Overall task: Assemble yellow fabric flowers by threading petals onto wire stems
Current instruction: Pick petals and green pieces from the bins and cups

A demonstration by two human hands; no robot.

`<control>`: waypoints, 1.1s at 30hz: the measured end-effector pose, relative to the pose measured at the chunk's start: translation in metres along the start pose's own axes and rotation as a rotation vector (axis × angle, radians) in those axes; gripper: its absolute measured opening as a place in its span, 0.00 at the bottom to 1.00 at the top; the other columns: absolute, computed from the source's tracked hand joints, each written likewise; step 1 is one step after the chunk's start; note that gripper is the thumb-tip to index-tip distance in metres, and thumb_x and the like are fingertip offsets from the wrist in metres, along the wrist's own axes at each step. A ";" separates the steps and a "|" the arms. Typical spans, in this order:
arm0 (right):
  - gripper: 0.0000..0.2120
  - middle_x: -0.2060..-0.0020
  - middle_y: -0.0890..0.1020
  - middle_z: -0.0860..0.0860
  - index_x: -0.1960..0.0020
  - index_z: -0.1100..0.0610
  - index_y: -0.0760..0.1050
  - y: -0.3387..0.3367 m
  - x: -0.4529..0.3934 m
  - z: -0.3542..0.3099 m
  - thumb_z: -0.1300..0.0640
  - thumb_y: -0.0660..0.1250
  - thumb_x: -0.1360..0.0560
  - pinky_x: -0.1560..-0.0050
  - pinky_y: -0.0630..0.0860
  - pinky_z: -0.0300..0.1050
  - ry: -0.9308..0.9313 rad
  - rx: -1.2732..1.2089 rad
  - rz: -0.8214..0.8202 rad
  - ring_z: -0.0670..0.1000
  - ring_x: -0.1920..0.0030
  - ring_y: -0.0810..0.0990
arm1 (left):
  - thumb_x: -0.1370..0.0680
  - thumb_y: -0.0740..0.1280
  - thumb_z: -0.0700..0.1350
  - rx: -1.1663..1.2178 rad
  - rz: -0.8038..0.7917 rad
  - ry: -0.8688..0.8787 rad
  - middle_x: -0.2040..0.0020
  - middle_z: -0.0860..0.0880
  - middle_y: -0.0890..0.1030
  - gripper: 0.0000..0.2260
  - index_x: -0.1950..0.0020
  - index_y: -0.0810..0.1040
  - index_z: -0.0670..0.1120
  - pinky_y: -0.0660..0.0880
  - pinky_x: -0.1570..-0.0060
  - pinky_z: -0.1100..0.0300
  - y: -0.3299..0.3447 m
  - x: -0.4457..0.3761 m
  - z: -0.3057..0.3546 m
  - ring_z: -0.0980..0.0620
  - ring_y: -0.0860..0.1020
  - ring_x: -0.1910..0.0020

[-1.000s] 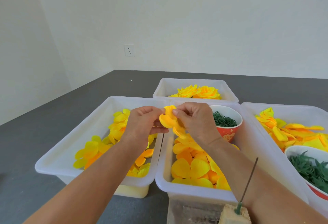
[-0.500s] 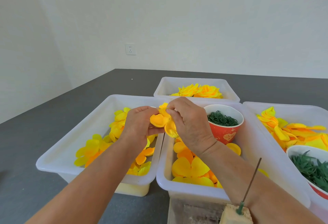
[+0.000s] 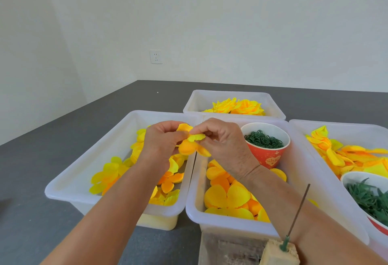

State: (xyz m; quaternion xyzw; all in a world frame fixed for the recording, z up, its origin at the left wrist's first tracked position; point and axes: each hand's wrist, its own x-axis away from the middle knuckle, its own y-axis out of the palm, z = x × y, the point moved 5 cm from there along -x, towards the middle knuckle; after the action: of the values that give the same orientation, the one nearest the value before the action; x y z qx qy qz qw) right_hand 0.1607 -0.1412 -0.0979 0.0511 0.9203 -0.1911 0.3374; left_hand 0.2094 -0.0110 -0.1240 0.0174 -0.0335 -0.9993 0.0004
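Observation:
Both hands meet above the gap between two white bins. My left hand and my right hand pinch a yellow-orange fabric petal cluster between their fingertips, its lobes fanned out. A thin wire stem stands tilted in a tan foam block at the bottom edge, beside my right forearm. Loose yellow petals fill the middle bin; more petals lie in the left bin.
A red cup of green rings sits in the middle bin. A far bin holds finished yellow flowers. The right bin has petals and a bowl of green leaves. Grey tabletop surrounds the bins.
The hands have kept working the petal cluster, shifting it slightly left and spreading its lobes; my right fingers now pinch an upper lobe. The view has tilted a little.

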 end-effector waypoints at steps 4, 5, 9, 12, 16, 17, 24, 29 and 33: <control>0.09 0.62 0.81 0.52 0.54 0.64 0.82 -0.004 -0.003 0.000 0.73 0.69 0.31 0.54 0.78 0.51 0.011 -0.092 0.015 0.53 0.60 0.79 | 0.28 0.69 0.32 -0.004 0.238 0.094 0.65 0.43 0.81 0.04 0.59 0.80 0.41 0.78 0.72 0.60 -0.015 -0.002 0.003 0.51 0.79 0.72; 0.09 0.62 0.81 0.52 0.54 0.63 0.82 -0.004 -0.003 0.000 0.73 0.69 0.31 0.54 0.77 0.51 0.016 -0.104 0.022 0.54 0.59 0.79 | 0.28 0.69 0.33 0.002 0.273 0.107 0.64 0.42 0.81 0.04 0.59 0.80 0.41 0.79 0.71 0.59 -0.018 -0.003 0.003 0.49 0.80 0.70; 0.12 0.63 0.81 0.48 0.56 0.55 0.80 -0.006 -0.003 0.000 0.71 0.70 0.30 0.54 0.77 0.46 0.029 -0.116 0.065 0.48 0.59 0.78 | 0.26 0.69 0.36 -0.023 0.420 0.152 0.62 0.43 0.81 0.04 0.59 0.79 0.44 0.80 0.65 0.55 -0.026 -0.003 0.004 0.48 0.80 0.67; 0.13 0.63 0.81 0.45 0.59 0.52 0.80 -0.012 -0.005 0.001 0.70 0.70 0.31 0.55 0.76 0.39 0.043 -0.131 0.128 0.46 0.60 0.79 | 0.26 0.69 0.37 -0.004 0.526 0.113 0.58 0.42 0.82 0.03 0.57 0.79 0.45 0.80 0.60 0.51 -0.037 -0.005 0.001 0.45 0.79 0.62; 0.12 0.70 0.81 0.42 0.61 0.53 0.79 -0.017 -0.005 0.006 0.71 0.70 0.30 0.61 0.74 0.31 0.120 -0.299 0.208 0.39 0.67 0.78 | 0.27 0.70 0.38 0.037 0.620 0.087 0.62 0.49 0.80 0.05 0.56 0.81 0.48 0.78 0.63 0.57 -0.047 -0.007 -0.001 0.50 0.77 0.64; 0.11 0.72 0.80 0.43 0.62 0.53 0.79 -0.015 -0.004 0.008 0.69 0.70 0.30 0.63 0.74 0.32 0.153 -0.308 0.205 0.39 0.69 0.77 | 0.27 0.70 0.38 0.030 0.644 0.087 0.62 0.50 0.80 0.06 0.54 0.82 0.48 0.75 0.66 0.60 -0.048 -0.006 -0.001 0.51 0.76 0.64; 0.05 0.72 0.80 0.51 0.58 0.59 0.79 0.003 0.003 0.020 0.67 0.68 0.27 0.71 0.76 0.35 0.431 -0.440 0.065 0.44 0.73 0.79 | 0.27 0.61 0.31 -0.008 0.724 -0.031 0.51 0.45 0.79 0.18 0.44 0.79 0.48 0.72 0.68 0.60 -0.059 -0.010 -0.008 0.48 0.76 0.64; 0.09 0.62 0.81 0.60 0.53 0.59 0.71 0.014 0.008 0.021 0.71 0.66 0.27 0.70 0.80 0.41 0.518 -0.512 -0.048 0.53 0.68 0.84 | 0.28 0.61 0.30 0.024 0.684 -0.142 0.46 0.42 0.79 0.19 0.41 0.78 0.44 0.77 0.64 0.57 -0.058 -0.012 -0.014 0.43 0.80 0.55; 0.10 0.68 0.79 0.59 0.57 0.58 0.70 0.018 0.009 0.019 0.70 0.67 0.27 0.75 0.75 0.38 0.468 -0.395 -0.135 0.51 0.72 0.82 | 0.24 0.62 0.32 0.013 0.557 -0.220 0.40 0.39 0.77 0.15 0.38 0.76 0.40 0.75 0.62 0.60 -0.056 -0.012 -0.018 0.46 0.75 0.55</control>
State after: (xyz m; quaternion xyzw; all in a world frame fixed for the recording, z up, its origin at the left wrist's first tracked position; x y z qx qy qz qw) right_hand 0.1693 -0.1318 -0.1222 -0.0340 0.9937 -0.0134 0.1064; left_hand 0.2224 0.0433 -0.1450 -0.1010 -0.0435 -0.9564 0.2706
